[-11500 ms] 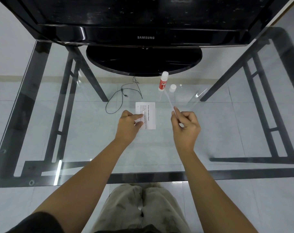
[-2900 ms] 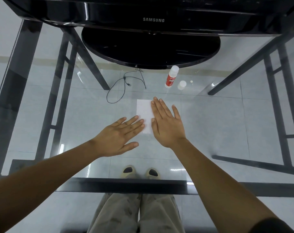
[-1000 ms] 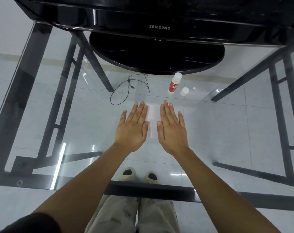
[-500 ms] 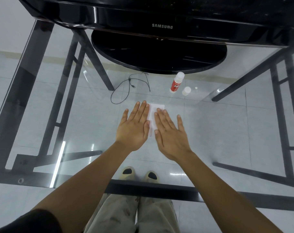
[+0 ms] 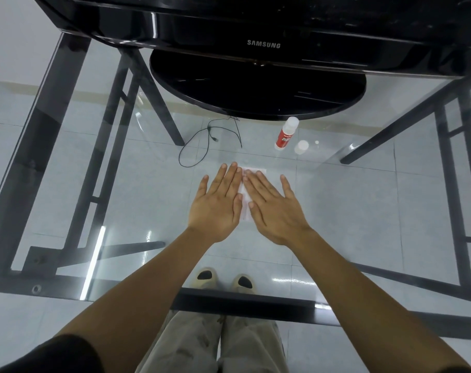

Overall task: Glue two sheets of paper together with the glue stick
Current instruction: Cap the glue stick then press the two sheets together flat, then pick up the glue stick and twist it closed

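Our left hand (image 5: 217, 208) and right hand (image 5: 273, 208) lie flat side by side, fingers straight, pressing the paper (image 5: 245, 208) onto the glass bench (image 5: 148, 200) and gripping nothing. Farther out, the glue stick (image 5: 285, 134) stands upright with a white cap (image 5: 301, 147) just beside it, near the monitor base (image 5: 256, 84).

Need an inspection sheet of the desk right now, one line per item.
Surface: glass table, see-through, dark frame.
Job's things: paper flat under both hands; glue stick upright behind it, white cap beside it.
Clutter: nothing seen.
Grippers: left hand and right hand flat, fingers straight, pressing the paper.
Cables: thin black cable looped left of the glue stick, apart from the paper.
Surroundings: television at far edge; tiled floor below.
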Action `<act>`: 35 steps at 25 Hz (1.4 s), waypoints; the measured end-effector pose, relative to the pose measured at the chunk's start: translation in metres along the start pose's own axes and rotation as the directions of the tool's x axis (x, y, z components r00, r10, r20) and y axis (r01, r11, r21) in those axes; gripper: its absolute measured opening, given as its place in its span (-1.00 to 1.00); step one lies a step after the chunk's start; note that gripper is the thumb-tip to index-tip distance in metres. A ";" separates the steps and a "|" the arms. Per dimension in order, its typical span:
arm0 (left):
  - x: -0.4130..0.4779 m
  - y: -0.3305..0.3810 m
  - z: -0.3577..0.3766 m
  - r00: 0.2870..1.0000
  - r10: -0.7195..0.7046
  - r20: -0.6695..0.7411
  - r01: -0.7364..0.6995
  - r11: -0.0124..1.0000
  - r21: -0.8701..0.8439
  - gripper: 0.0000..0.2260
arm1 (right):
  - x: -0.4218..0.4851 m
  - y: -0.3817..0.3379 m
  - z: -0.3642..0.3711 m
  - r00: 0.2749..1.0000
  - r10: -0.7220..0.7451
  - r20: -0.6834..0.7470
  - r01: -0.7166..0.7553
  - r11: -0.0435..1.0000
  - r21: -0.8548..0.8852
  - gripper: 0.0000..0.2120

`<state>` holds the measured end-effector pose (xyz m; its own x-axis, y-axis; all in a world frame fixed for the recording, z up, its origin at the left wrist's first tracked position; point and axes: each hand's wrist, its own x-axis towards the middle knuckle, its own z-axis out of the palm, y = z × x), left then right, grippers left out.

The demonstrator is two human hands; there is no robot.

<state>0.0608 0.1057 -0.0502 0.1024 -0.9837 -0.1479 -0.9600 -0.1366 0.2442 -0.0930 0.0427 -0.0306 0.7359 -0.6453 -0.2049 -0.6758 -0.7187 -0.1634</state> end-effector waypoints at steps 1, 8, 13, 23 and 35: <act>0.000 0.000 0.000 1.000 -0.004 0.000 0.004 1.000 -0.006 -0.52 | 0.002 0.004 0.001 0.999 0.036 -0.002 -0.036 0.999 -0.001 -0.50; 0.002 -0.001 0.000 1.000 -0.005 0.021 0.004 1.000 0.019 -0.52 | 0.008 -0.005 0.007 0.927 0.374 -0.041 -0.370 0.926 0.075 -0.48; 0.001 -0.001 0.000 0.999 -0.010 0.043 0.011 1.000 -0.016 -0.52 | -0.007 -0.011 0.014 0.903 0.427 -0.035 -0.419 0.898 0.134 -0.48; 0.015 0.001 -0.029 0.996 -0.062 -0.070 0.016 0.850 -0.526 -0.51 | -0.012 0.002 0.005 0.876 0.463 -0.132 -0.421 0.870 0.256 -0.46; 0.122 0.040 -0.049 0.992 0.013 -0.127 -0.087 0.797 -0.597 -0.53 | -0.022 0.032 0.016 0.820 0.562 -0.104 -0.535 0.819 0.208 -0.44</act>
<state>0.0473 -0.0258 -0.0110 0.1220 -0.9923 -0.0214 -0.6191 -0.0929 0.7798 -0.1315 0.0387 -0.0467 0.2283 -0.9605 -0.1593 -0.9557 -0.1899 -0.2249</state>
